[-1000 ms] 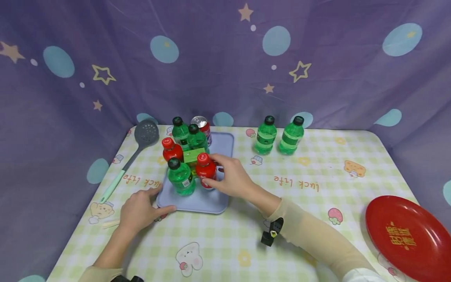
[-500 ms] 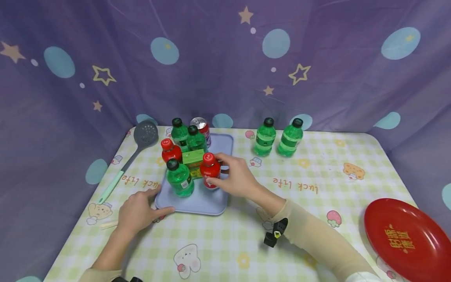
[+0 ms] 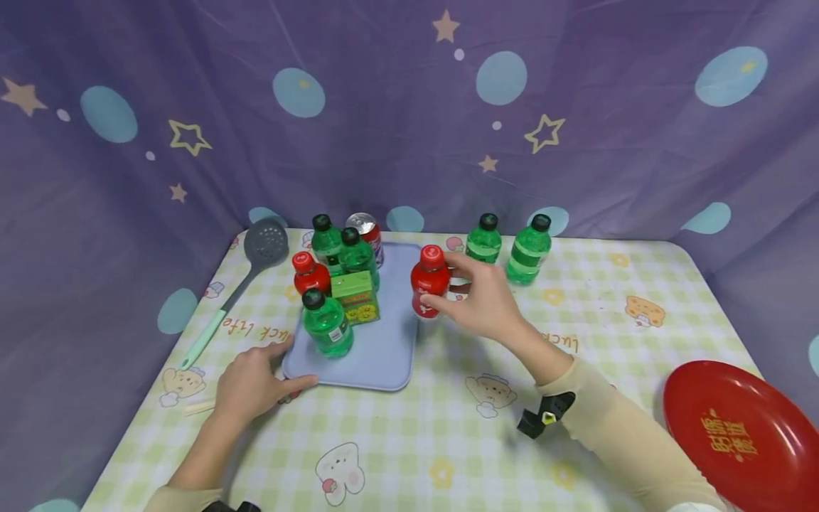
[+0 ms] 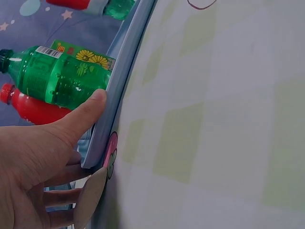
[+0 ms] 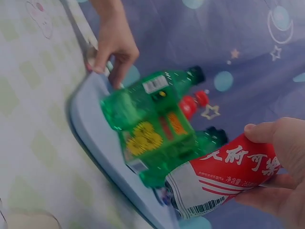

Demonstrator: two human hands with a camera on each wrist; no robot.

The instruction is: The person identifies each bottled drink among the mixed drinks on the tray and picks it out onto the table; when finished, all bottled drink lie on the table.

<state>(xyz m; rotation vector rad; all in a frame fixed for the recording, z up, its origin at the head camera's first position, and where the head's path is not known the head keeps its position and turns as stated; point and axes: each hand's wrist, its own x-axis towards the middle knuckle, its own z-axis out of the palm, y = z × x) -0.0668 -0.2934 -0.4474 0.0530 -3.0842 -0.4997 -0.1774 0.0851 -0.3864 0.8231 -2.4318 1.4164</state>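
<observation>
My right hand (image 3: 489, 302) grips a red-capped cola bottle (image 3: 430, 284), upright and raised near the right edge of the blue tray (image 3: 377, 366). Its red and white label (image 5: 228, 174) shows in the right wrist view. With thumb and fingers, my left hand (image 3: 251, 384) holds the tray's near left corner. On the tray are a green bottle (image 3: 328, 331) closest to me, a green juice carton (image 3: 355, 297), another red-capped bottle (image 3: 311, 276), two more green bottles behind, and a red can (image 3: 367, 231) at the back.
Two green bottles (image 3: 528, 252) stand at the back right, one partly behind my right hand. A grey skimmer (image 3: 265, 243) with a mint handle lies left of the tray. At the right edge is a red plate (image 3: 745, 427). A purple curtain (image 3: 409, 128) hangs behind the table.
My right hand has lifted the cola bottle from beside the carton and carried it right, to the tray's right edge. The carton's front is now uncovered. My left hand stays at the tray corner.
</observation>
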